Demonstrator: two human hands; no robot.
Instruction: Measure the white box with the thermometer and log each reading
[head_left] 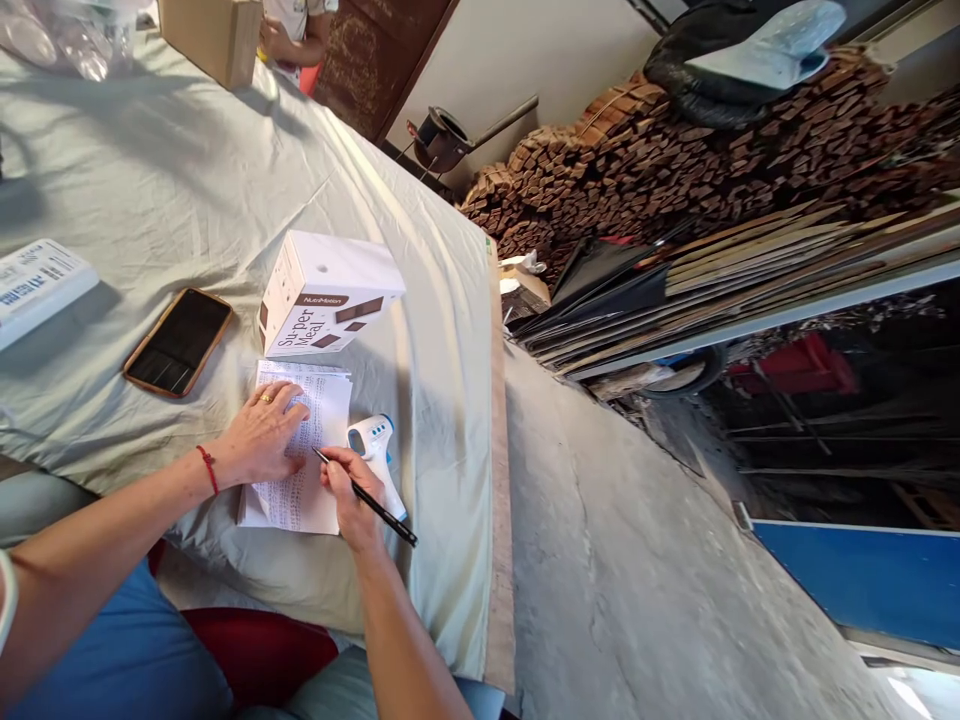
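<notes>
My left hand (pixel 268 432) lies flat with fingers stretched over a stack of paper sheets (pixel 324 505) covered in small handwriting. In my right hand (pixel 352 492) is a slim black pen (pixel 388 520), its tip at the right part of the top sheet. Just right of the papers, partly behind my right hand, lies a white and blue infrared thermometer (pixel 375 440). A white and brown "Super Meal" box (pixel 330 300) stands right behind the papers. To the left rests a dark-screened phone (pixel 180 342) in an orange-edged case.
A pale cloth covers the table (pixel 187 210). At the left edge lies a white box (pixel 41 290); a cardboard box (pixel 214 40) and clear plastic bag (pixel 75 40) sit at the back. A person (pixel 300 35) is beyond the table. Stacked firewood (pixel 637 160) lines the wall.
</notes>
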